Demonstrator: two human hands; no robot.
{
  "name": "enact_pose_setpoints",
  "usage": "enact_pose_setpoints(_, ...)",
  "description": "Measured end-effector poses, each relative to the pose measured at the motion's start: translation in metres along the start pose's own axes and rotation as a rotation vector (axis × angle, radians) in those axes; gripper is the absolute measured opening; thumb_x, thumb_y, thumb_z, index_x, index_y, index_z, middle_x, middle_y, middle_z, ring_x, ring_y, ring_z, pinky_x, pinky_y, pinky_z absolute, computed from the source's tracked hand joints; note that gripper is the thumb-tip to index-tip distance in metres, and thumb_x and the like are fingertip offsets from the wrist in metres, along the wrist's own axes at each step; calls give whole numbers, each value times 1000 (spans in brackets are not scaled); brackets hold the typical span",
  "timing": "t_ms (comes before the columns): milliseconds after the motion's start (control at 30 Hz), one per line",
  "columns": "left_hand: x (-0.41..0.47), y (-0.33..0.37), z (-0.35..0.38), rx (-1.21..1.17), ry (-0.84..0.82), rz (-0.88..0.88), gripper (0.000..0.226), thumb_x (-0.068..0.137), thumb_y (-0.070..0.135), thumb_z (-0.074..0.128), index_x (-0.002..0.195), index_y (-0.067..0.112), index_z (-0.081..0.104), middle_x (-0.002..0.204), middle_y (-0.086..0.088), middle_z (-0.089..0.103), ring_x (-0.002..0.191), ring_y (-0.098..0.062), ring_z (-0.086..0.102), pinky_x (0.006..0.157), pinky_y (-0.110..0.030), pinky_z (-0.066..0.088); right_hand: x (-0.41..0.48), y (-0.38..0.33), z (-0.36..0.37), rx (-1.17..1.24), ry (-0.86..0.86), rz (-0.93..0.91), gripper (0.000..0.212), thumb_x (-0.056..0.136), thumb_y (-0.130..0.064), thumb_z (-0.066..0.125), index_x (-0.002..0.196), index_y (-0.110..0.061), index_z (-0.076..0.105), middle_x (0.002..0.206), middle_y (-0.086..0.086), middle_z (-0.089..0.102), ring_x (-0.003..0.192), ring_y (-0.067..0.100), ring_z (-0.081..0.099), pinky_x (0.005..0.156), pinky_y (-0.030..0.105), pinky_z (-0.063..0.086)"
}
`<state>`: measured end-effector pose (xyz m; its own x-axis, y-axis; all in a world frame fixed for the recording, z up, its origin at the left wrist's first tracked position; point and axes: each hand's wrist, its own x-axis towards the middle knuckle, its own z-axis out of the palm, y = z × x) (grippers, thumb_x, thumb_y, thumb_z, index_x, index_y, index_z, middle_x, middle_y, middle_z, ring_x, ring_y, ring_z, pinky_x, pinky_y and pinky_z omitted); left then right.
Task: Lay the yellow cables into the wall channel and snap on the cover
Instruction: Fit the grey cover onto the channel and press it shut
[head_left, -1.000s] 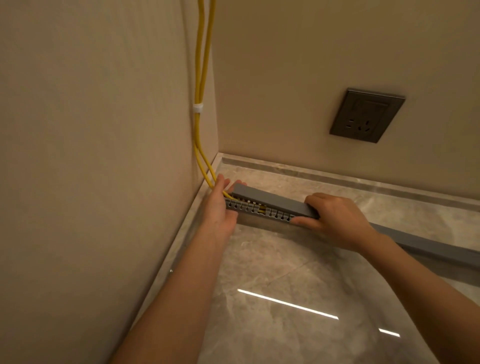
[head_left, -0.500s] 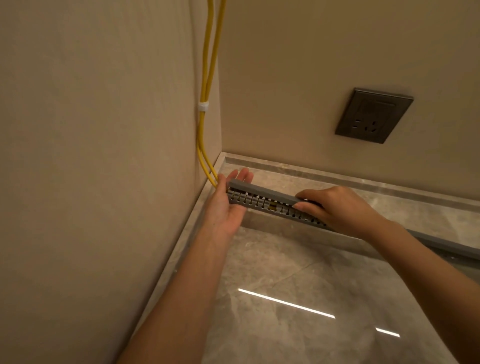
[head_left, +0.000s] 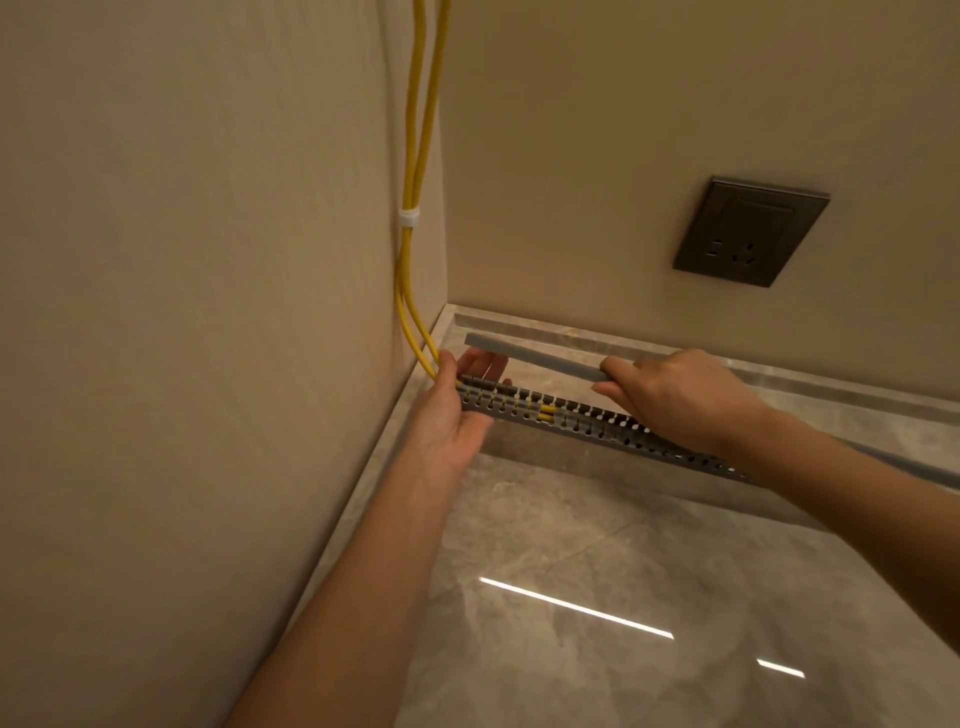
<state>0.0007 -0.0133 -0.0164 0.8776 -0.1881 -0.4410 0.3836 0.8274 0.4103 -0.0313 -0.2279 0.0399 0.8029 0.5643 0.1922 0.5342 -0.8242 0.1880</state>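
Observation:
Two yellow cables (head_left: 415, 156) run down the left wall, bound by a white tie (head_left: 409, 216), and bend into the end of a grey slotted channel (head_left: 571, 418) lying along the stone floor edge. Yellow shows through its slots. My left hand (head_left: 452, 421) cups the channel's left end, fingers straight behind it and thumb by the cables. My right hand (head_left: 675, 395) grips the plain grey cover (head_left: 540, 358), whose left end hangs lifted above the channel. The cover's right part is hidden behind my right arm.
A dark wall socket (head_left: 750, 231) sits on the back wall to the right. A stone skirting ledge (head_left: 597, 335) runs along both walls at the corner. The glossy stone floor (head_left: 571, 597) lies below my arms.
The cover's left end has come off the channel and risen, exposing the slotted top. My right hand moved right and up with it. My left hand stays at the channel's end.

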Motion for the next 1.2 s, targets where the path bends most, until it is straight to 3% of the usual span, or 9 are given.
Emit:
enact_pose_setpoints(133,1,-1,-2,10,-8,-6,36,95,37,43,94,6,62,77,-10,74,72,-18,72,72,-37,52,6,2,-11,-13,6,-20,51,92,-45,14,86,-11,51,52,3,54,37,24,45,40,25,23)
enact_pose_setpoints(267,-1,-1,0,-36,4,-15,31,94,34,47,91,6,61,73,-11,73,67,-19,72,70,-40,54,6,1,-9,-11,-16,-60,51,92,-46,13,88,-12,51,56,3,57,40,23,48,40,26,26)
enact_pose_setpoints(400,-5,1,3,-123,-15,-56,38,94,33,47,104,-1,62,92,-17,72,83,-25,71,73,-40,59,0,-7,0,-5,-78,-64,49,94,-43,17,86,-11,53,53,3,54,36,22,45,38,25,22)
enact_pose_setpoints(500,-8,2,4,-131,-8,-63,37,95,32,48,107,0,63,97,-16,70,90,-25,68,84,-41,55,-1,-11,5,0,-65,-35,47,94,-41,20,85,-10,54,51,4,54,35,24,46,37,26,26)
enact_pose_setpoints(600,-11,3,6,-168,2,-73,35,95,32,49,98,0,64,85,-14,69,82,-23,68,83,-39,55,-3,-12,6,-1,-39,-25,45,94,-40,24,83,-10,56,49,4,55,34,25,47,37,24,25)
enact_pose_setpoints(767,-11,3,11,-219,42,-53,33,94,29,51,87,0,64,76,-12,67,80,-21,65,92,-34,51,-10,-8,13,-31,-8,-57,58,91,-48,4,93,-19,54,60,0,60,45,23,53,42,26,25)
enact_pose_setpoints(967,-13,3,13,-241,44,-49,33,93,29,51,82,0,63,64,-12,67,75,-20,64,78,-34,55,-15,-6,13,-32,6,-53,64,89,-51,-3,98,-23,53,64,-3,61,51,20,55,44,26,24)
enact_pose_setpoints(1200,-14,3,17,-256,81,-50,33,92,30,53,77,2,62,56,-10,65,65,-17,62,65,-31,59,-19,-10,11,-26,-6,-16,66,88,-51,-4,109,-25,53,76,-4,64,59,18,57,46,27,32)
